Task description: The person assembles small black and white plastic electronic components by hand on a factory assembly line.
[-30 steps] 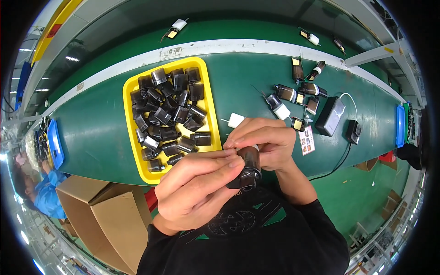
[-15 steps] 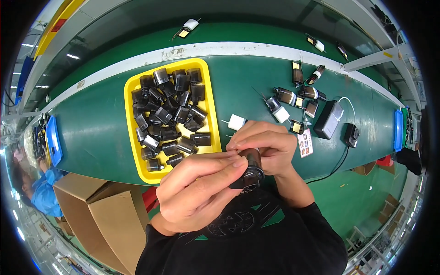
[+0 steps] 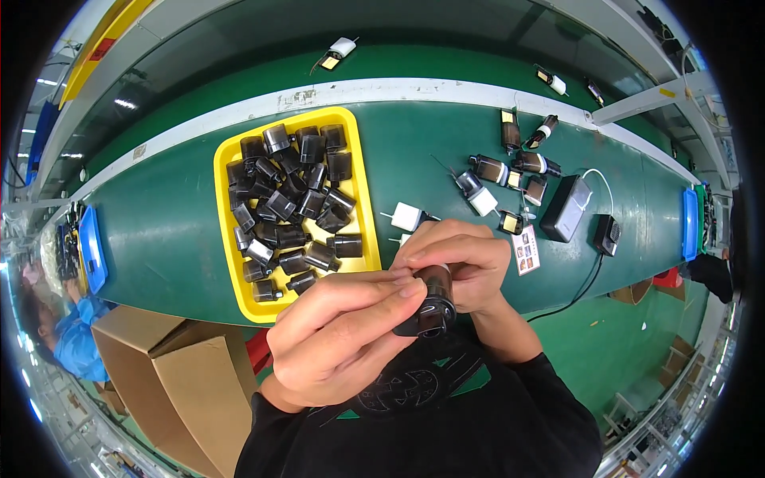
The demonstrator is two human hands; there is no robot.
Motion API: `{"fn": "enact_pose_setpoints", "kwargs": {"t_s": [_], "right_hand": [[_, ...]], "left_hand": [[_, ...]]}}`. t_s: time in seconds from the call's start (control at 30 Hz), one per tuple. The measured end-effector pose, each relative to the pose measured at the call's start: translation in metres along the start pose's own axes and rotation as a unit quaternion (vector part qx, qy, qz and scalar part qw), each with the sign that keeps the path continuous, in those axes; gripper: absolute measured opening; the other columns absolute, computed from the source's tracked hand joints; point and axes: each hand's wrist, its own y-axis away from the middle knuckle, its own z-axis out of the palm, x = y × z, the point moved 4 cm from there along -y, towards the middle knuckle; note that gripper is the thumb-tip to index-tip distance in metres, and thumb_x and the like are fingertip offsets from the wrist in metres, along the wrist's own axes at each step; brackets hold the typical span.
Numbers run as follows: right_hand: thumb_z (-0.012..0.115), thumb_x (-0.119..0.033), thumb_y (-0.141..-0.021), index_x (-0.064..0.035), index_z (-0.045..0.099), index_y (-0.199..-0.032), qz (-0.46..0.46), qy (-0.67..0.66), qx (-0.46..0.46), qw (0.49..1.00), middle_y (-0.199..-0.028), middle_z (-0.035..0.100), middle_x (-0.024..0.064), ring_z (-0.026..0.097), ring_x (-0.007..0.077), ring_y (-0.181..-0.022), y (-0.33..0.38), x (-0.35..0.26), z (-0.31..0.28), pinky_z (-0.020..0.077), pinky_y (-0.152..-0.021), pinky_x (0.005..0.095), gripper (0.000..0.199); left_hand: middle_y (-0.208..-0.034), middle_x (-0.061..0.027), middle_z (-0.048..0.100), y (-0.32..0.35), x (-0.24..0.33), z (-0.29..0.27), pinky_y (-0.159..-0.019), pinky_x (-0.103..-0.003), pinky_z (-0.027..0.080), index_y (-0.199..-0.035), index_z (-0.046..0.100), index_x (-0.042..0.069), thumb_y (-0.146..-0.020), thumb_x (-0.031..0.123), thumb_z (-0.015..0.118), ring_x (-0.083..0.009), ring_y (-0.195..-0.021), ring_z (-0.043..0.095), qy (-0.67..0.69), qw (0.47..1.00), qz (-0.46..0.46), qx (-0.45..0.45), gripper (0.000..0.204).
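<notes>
In front of my chest, both hands are closed around a dark translucent plastic cylinder (image 3: 437, 301) with a shiny black end that faces me. My left hand (image 3: 339, 334) pinches it from the left with the thumb and fingers stretched along it. My right hand (image 3: 466, 263) grips it from the far right, fingers bent over its upper end. Whatever is between the fingertips there is hidden. Just beyond my right hand lies a white block-shaped piece (image 3: 406, 217) with a thin pin. To the left, a yellow tray (image 3: 369, 231) carries many similar dark cylinders (image 3: 280, 205).
Several part-assembled dark and white units (image 3: 490, 169) lie on the green table (image 3: 159, 231) at right. Near them are a black box-shaped device (image 3: 567, 209), a corded adapter (image 3: 607, 233) and a small printed card (image 3: 526, 249). An open cardboard box (image 3: 191, 382) stands at lower left; a co-worker's blue sleeve (image 3: 78, 338) shows beyond.
Both hands keep their hold on the dark cylinder, with only a very slight shift. The whole view has moved a little.
</notes>
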Motion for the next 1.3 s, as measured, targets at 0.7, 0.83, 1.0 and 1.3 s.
{"fn": "enact_pose_setpoints", "kwargs": {"t_s": [0.7,0.83,1.0,1.3], "right_hand": [[0.075,-0.014,-0.080,-0.0007,0.060,-0.066,0.412,-0.041,-0.012,0.910,-0.056,0.057,0.0005,0.051,0.0043,-0.048,0.007,-0.003,0.012,0.0370,-0.043,0.0208,0.024],[0.078,-0.012,-0.076,-0.0011,0.058,-0.064,0.325,-0.027,-0.024,0.945,-0.053,0.056,-0.0002,0.051,0.0039,-0.047,0.004,0.001,0.015,0.0354,-0.041,0.0209,0.026],[0.079,-0.011,-0.073,0.0006,0.064,-0.067,0.282,0.014,-0.017,0.959,-0.048,0.052,0.0002,0.049,0.0029,-0.045,0.001,0.003,0.015,0.0353,-0.042,0.0211,0.020],[0.076,-0.006,-0.076,-0.0015,0.063,-0.116,0.312,-0.023,0.008,0.950,-0.057,0.051,-0.0042,0.045,0.0015,-0.050,-0.002,0.001,0.024,0.0356,-0.044,0.0208,0.042]], "left_hand": [[-0.099,-0.0086,0.053,0.005,-0.057,0.006,-0.087,-0.030,0.044,-0.107,0.047,-0.001,-0.081,0.006,0.064,-0.0155,-0.096,0.055,0.339,0.897,-0.281,0.042,0.032],[-0.101,-0.0196,0.061,-0.006,-0.050,0.014,-0.098,-0.041,0.040,-0.098,0.042,0.003,-0.088,0.010,0.055,-0.0294,-0.108,0.056,0.404,0.885,-0.228,0.040,0.018],[-0.098,-0.0286,0.064,-0.006,-0.046,0.017,-0.105,-0.051,0.033,-0.100,0.042,0.003,-0.092,0.018,0.052,-0.0446,-0.111,0.055,0.370,0.887,-0.276,0.027,0.020],[-0.100,-0.0290,0.064,0.003,-0.048,0.016,-0.107,-0.049,0.031,-0.100,0.043,0.003,-0.092,0.017,0.052,-0.0436,-0.109,0.056,0.342,0.907,-0.242,0.049,0.018]]}}
